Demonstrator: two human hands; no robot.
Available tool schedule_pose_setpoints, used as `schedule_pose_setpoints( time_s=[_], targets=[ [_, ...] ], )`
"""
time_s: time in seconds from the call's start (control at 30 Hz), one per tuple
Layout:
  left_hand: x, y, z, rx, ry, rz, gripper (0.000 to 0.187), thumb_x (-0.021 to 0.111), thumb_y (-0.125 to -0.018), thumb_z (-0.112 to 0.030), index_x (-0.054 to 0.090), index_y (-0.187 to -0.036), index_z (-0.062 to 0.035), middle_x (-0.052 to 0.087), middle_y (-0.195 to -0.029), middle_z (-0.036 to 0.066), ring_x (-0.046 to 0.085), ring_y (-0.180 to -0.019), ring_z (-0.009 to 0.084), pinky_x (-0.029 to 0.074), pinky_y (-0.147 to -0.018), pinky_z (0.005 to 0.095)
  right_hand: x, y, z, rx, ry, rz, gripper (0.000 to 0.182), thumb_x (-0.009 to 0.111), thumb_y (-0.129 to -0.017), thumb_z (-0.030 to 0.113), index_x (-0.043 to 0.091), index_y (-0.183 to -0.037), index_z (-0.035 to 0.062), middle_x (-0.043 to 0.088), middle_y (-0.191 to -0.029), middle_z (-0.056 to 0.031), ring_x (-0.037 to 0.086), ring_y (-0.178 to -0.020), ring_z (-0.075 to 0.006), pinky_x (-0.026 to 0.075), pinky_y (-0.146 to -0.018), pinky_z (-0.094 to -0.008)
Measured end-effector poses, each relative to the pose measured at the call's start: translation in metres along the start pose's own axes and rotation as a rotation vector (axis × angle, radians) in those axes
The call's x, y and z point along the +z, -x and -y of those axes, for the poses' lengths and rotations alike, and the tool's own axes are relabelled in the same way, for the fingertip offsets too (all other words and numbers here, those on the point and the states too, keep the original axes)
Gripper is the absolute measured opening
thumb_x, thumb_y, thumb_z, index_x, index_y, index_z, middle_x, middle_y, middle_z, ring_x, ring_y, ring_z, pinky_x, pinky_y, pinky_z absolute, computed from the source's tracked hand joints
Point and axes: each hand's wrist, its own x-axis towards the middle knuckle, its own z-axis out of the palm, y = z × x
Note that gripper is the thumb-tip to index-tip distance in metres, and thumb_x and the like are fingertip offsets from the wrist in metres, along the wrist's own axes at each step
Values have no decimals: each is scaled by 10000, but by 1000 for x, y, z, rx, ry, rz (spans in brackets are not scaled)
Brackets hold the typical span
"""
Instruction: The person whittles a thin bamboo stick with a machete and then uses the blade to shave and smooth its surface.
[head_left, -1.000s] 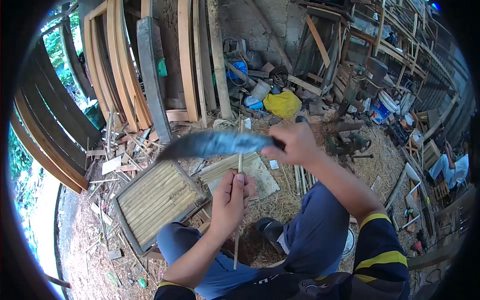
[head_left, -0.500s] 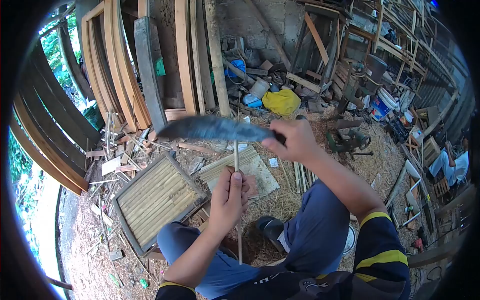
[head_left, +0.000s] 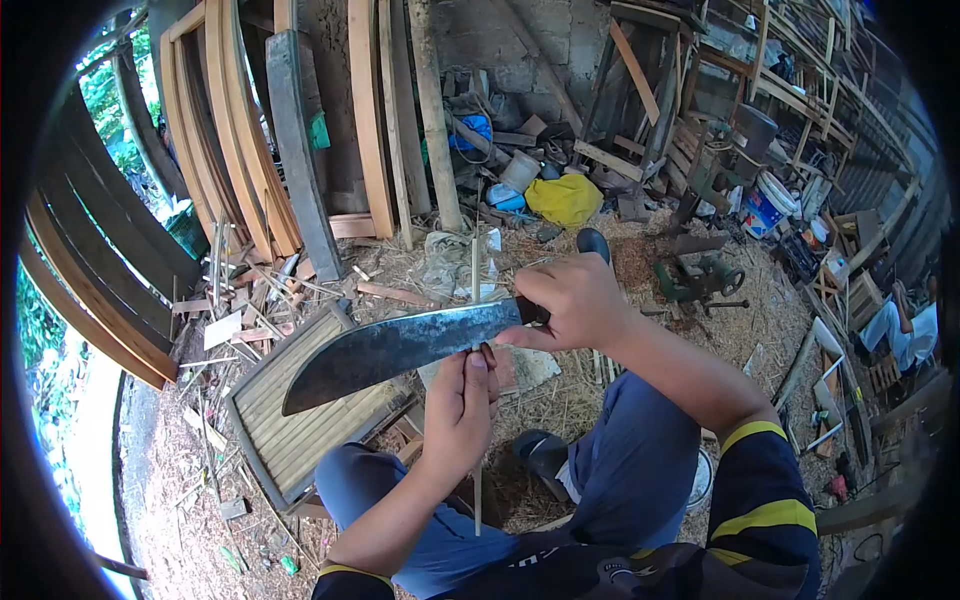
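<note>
My right hand grips the dark handle of a broad machete. Its blade points left, tip lowest, and crosses in front of a thin strip of wood or bamboo. Just below the blade, my left hand is closed around that strip, fingertips close to the lower edge of the metal. The strip stands nearly upright, its top showing above the blade and its lower end hanging between my knees. Whether the edge touches the strip is hard to tell.
Left of my knees sits a framed panel of bamboo slats. Beyond my hands lies a pale board on shavings. A green metal vise stands to the right, with a yellow cloth farther back. A seated person is at far right.
The machete has come down along the strip toward my left hand, and its tip has dropped lower. My left hand stays in nearly the same place.
</note>
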Motion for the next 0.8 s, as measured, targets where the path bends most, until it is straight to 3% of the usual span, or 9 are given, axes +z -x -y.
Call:
schedule_pose_setpoints(
  time_s=[0.17,0.27,0.3,0.37,0.57,0.8],
  targets=[
    [-1,1,0,5,-84,10,182,367,-1142,-213,467,-1068,-80,380,-688,-64,292,-506,17,258,-432,207,-1,-2,-19,66,-40,-33,592,688,-884,648,593,-744,81,537,-556,-82,598,-502,-304,449,-502,-406],
    [1,1,9,93,-174,11,184,377,-1141,-210,467,-1061,-70,380,-688,-64,300,-526,17,270,-449,206,2,3,-46,533,-127,-96,569,676,-907,625,619,-730,88,571,-568,-80,603,-488,-295,452,-474,-411],
    [3,2,4,67,-148,1,179,398,-1131,-179,482,-1038,-52,407,-691,-52,335,-556,27,302,-487,220,-4,4,-47,543,-143,-83,543,692,-913,587,615,-732,80,590,-595,-96,612,-505,-315,462,-488,-419],
    [9,3,-8,20,-102,-23,173,438,-1111,-118,511,-992,-15,461,-696,-29,405,-617,46,367,-562,249,-4,3,-39,330,-111,-140,550,689,-912,593,610,-731,80,585,-590,-97,613,-503,-316,467,-489,-419],
    [7,2,-1,10,-119,-102,151,456,-1101,-101,521,-1000,-10,463,-700,-30,408,-620,44,370,-566,242,-2,1,3,-11,-14,-29,586,712,-854,649,568,-723,96,499,-560,-95,574,-498,-326,457,-496,-412],
    [4,-1,-1,-15,-114,-90,140,461,-1099,-96,526,-1009,-9,454,-694,-29,410,-621,39,361,-558,243,0,6,-40,393,-40,-98,532,711,-889,585,597,-714,95,540,-566,-93,612,-518,-324,461,-501,-420]
  ],
)
